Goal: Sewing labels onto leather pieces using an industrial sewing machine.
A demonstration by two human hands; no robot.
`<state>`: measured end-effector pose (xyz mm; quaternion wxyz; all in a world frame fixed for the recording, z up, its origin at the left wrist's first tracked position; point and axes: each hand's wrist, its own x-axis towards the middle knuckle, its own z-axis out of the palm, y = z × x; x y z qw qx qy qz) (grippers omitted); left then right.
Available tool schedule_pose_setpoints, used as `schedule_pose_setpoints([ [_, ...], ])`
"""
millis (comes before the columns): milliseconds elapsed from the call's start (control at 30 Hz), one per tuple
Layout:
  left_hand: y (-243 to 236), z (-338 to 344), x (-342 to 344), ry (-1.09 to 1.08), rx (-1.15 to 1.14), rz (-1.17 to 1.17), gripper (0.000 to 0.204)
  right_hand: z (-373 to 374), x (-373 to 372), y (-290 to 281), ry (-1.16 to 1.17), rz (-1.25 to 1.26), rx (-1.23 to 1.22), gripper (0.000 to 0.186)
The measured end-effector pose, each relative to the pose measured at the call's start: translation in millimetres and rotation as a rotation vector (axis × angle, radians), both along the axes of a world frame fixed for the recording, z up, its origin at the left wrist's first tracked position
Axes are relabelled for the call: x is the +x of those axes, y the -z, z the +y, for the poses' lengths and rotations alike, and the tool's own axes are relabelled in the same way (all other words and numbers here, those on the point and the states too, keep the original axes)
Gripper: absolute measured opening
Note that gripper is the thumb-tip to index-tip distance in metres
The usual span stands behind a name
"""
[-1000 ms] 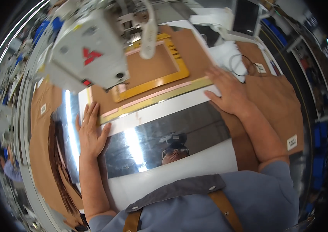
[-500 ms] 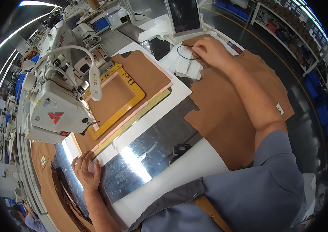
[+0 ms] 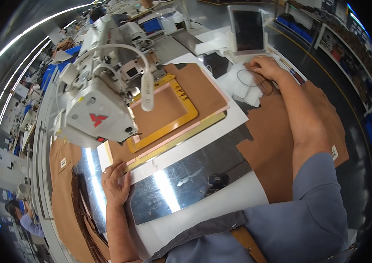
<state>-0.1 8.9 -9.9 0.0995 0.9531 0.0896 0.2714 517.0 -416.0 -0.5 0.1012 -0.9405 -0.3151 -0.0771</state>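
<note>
My left hand [image 3: 116, 183] rests at the near left corner of the yellow template [image 3: 164, 165], thumb apart and fingers lying on its edge. A brown panel [image 3: 202, 89] with pink edge strips lies in that template, under a smaller yellow frame [image 3: 168, 132]. The sewing machine head [image 3: 100, 114] stands over the frame's left side. Farther right, my right hand [image 3: 265, 68] is closed in a pinch beside a thin dark loop [image 3: 238, 79], perhaps a cord. What its fingertips hold is too small to make out. My right forearm passes over a large brown leather-like piece [image 3: 269, 144].
A white sheet [image 3: 237, 116] lies under the template on a shiny metal table [image 3: 194, 171]. A dark screen [image 3: 248, 31] stands at the back. White pieces [image 3: 245, 94] lie near the loop. More brown material [image 3: 65, 193] hangs at the left. A small black device [image 3: 218, 179] sits near the front.
The whole view has shifted, so things appear farther right and lower. My right hand has moved slightly left relative to the screen. My left hand stays at the template corner.
</note>
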Motion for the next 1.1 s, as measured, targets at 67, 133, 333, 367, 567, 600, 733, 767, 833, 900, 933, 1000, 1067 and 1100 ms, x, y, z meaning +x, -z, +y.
schedule_pose_setpoints([
  [67,0.8,1.1,0.8,-0.013,0.004,-0.005,0.029,-2.1,0.6,-1.7,-0.006,0.010,0.012,0.023],
  [133,1.1,2.0,0.5,0.000,0.005,0.005,0.029,-4.3,2.4,-3.3,-0.032,-0.001,0.007,0.022],
  [333,0.9,1.8,1.1,0.008,0.013,-0.008,0.027,-23.1,10.0,-9.4,0.056,0.032,0.031,0.020],
  [367,0.3,1.5,0.8,0.009,0.013,-0.006,0.027,-31.1,8.7,-13.5,0.049,-0.083,0.172,0.019],
  [567,-2.3,-3.3,-0.8,-0.016,-0.016,0.022,0.025,-68.7,-32.8,-72.9,0.072,-0.322,0.725,0.022],
  [600,-2.7,-3.9,-1.1,-0.016,-0.020,0.026,0.025,-70.4,-47.1,-87.7,0.101,-0.317,0.819,0.023],
  [733,-8.8,-6.9,-0.7,0.005,0.123,0.049,0.030,-53.9,-129.8,-126.7,0.031,-0.499,0.841,0.020],
  [767,-12.3,-9.0,0.0,0.009,0.239,0.068,0.032,-45.5,-151.6,-133.3,-0.053,-0.526,0.805,0.016],
  [833,-18.8,-21.0,3.8,0.082,0.355,0.073,0.036,-26.2,-192.4,-143.7,-0.226,-0.563,0.686,0.011],
  [900,-25.2,-45.1,10.1,0.188,0.387,0.046,0.045,-5.5,-227.7,-148.2,-0.408,-0.526,0.544,0.010],
  [933,-28.2,-63.0,11.7,0.219,0.304,0.011,0.050,5.4,-242.7,-148.3,-0.502,-0.466,0.497,0.010],
  [1000,-39.4,-93.1,13.5,0.265,0.071,0.022,0.060,32.5,-269.2,-138.1,-0.637,-0.232,0.527,0.009],
  [1067,-47.4,-122.6,21.2,0.405,-0.261,-0.120,0.066,59.6,-284.5,-128.4,-0.853,-0.053,0.518,0.010],
  [1100,-51.1,-137.1,21.7,0.473,-0.415,-0.143,0.068,71.1,-290.1,-123.0,-0.897,0.033,0.493,0.010],
])
